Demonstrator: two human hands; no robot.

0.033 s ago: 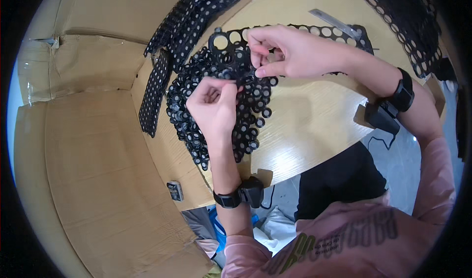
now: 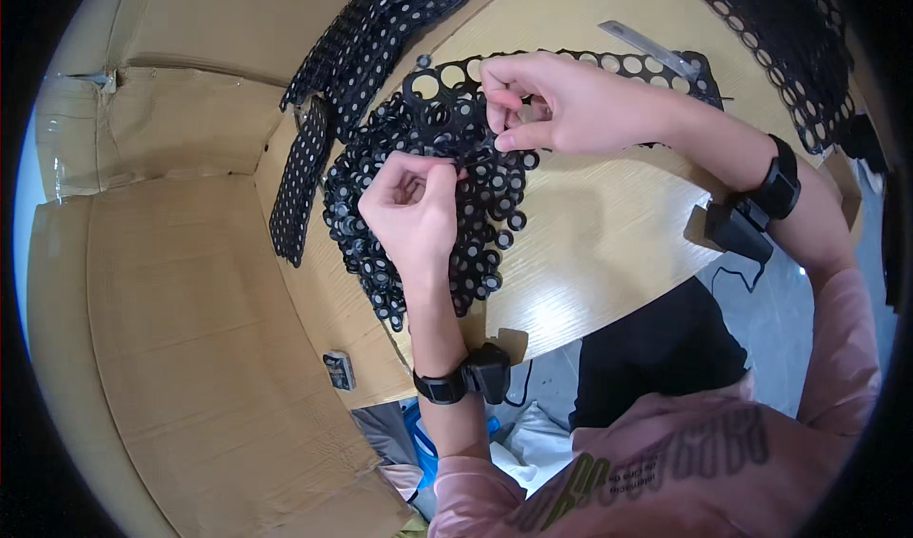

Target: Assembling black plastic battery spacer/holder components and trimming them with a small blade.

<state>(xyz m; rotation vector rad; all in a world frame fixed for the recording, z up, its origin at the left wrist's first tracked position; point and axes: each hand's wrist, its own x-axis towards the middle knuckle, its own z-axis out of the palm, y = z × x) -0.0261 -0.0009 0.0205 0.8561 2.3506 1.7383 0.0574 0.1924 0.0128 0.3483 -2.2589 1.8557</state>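
Observation:
My left hand [image 2: 411,200] is closed in a pinch above a heap of small black rings with pale centres [image 2: 380,276]. What its fingertips hold is too small to make out. Just to its right, my right hand [image 2: 547,105] pinches dark material at the lower left part of a perforated black sheet [image 2: 628,60]. The sheet's left end, with large round holes, rises over the heap, and my right hand and forearm hide much of its middle. Dark bits between the two hands are blurred.
A steel ruler-like blade [image 2: 647,45] lies across the sheet's far right. Black strips with pale dots [image 2: 380,48] are piled at the back left. More perforated black sheets [image 2: 789,43] lie at the far right. A cardboard wall [image 2: 190,281] borders the table, with a small box [image 2: 339,371] near it.
The sheet's left end and my right hand have shifted very slightly downward. Both hands keep their pinch.

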